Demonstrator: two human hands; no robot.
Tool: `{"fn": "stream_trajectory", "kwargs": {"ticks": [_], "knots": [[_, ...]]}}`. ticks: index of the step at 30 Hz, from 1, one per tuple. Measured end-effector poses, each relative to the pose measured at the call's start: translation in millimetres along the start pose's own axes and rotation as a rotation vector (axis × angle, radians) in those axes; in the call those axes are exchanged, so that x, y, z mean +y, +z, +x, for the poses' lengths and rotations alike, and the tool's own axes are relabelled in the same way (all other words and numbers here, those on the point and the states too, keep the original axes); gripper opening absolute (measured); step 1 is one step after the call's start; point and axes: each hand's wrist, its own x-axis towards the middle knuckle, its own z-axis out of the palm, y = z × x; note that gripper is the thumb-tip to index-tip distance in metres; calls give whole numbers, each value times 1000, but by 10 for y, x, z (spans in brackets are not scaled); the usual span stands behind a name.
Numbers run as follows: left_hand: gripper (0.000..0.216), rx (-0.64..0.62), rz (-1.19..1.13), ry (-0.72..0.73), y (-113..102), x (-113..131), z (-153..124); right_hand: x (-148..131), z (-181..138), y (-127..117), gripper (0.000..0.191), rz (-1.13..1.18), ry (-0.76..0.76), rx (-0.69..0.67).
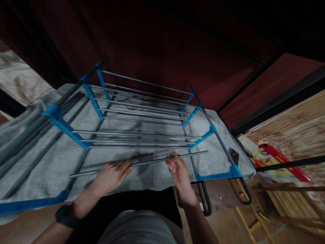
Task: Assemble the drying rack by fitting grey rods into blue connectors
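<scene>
A thin grey metal rod lies crosswise in both hands, close to my body and above the grey cloth. My left hand is closed around it left of the middle. My right hand pinches it further right, and its right end sticks out free. Beyond the hands rests a rack frame with blue plastic brackets, such as the left bracket and the right bracket. Several rods span between the brackets. The nearest blue brackets, at lower left and lower right, have no rod between them.
A grey cloth covers the table under the frame. Loose dark tubes run along the left. At right are a phone, a red and yellow package and a wooden chair. Black curved tube ends project past the table edge.
</scene>
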Motion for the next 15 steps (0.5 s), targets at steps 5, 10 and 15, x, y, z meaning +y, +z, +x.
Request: {"fn": "stream_trajectory", "kwargs": {"ticks": [5, 10, 15], "knots": [[34, 104, 89, 74, 24, 97, 58, 265, -41, 114, 29, -1, 41, 1], [29, 92, 250, 50, -49, -27, -75, 195, 108, -133, 32, -35, 15, 100], [25, 28, 328, -50, -170, -160, -235, 107, 253, -425, 26, -44, 14, 145]]}}
